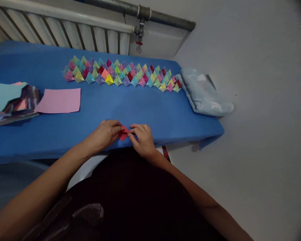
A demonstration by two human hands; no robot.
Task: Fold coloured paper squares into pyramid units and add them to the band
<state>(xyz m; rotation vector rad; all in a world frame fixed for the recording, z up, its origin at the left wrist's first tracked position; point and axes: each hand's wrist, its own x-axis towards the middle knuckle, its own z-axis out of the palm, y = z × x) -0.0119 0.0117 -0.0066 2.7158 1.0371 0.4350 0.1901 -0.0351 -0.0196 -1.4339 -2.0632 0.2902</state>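
A small folded piece of red paper (123, 133) lies at the front edge of the blue-covered table (145, 103), between my two hands. My left hand (107, 132) holds its left side, fingers pressed together on the paper. On its right side, the thumb and fingers of my right hand (142, 139) pinch the edge. Parts of the paper are hidden under my fingertips. Beyond my hands stand rows of folded paper pieces (117, 79) in many colours, pointed at the top.
A pink sheet (61, 100) lies to the left, next to a stack of coloured paper (5, 97) with crinkled wrapping (23, 100). At the table's right end rests a folded grey-blue cloth (205, 93) against the wall. A radiator (85, 35) and pipe (165, 18) run behind.
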